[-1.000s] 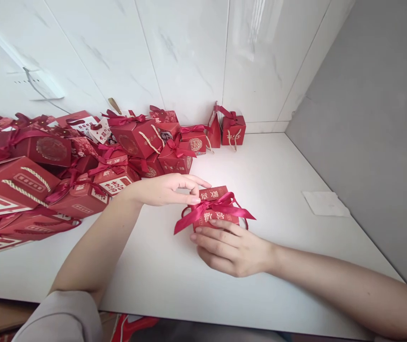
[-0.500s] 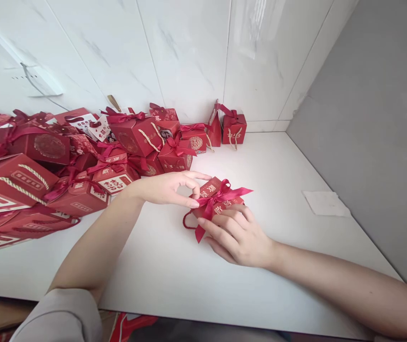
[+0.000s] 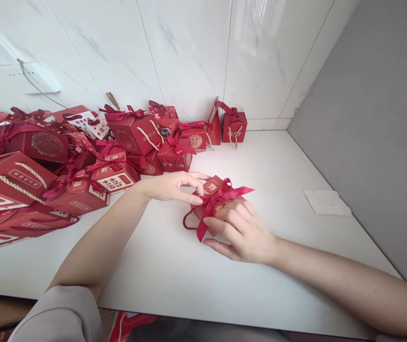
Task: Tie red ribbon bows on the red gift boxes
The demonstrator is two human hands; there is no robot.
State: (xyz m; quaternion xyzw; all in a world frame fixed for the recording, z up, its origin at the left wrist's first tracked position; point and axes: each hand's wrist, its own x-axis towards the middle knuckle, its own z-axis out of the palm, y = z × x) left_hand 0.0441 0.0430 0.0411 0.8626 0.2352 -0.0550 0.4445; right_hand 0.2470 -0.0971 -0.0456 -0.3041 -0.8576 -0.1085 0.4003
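On the white tabletop (image 3: 160, 266), has a small red box (image 3: 210, 185) set at an angle between both hands, apart from the pile of red boxes (image 3: 55, 145) to the left. Bends the left hand (image 3: 170, 186) beside the box's left edge, with thumb and index tips close together by the ribbon (image 3: 221, 195); cannot tell whether pinching any of it. Holds the right hand (image 3: 242, 232) half open over the near right side, with fingers curved and with thumb and index finger apart around a ribbon tail (image 3: 202, 231); shows no firm grasp. Looks nearly complete on top: closed, as far as visible, and crossed by ribbon tied in a bow, with a cord handle (image 3: 185, 221) looping out at the left. Leaves, by judgement, little beyond straightening bow and tails; cannot tell about the parts under the right hand. Includes many bow-topped, seemingly finished boxes in the pile, plus two more boxes (image 3: 235, 130) by the wall (image 3: 192, 57).
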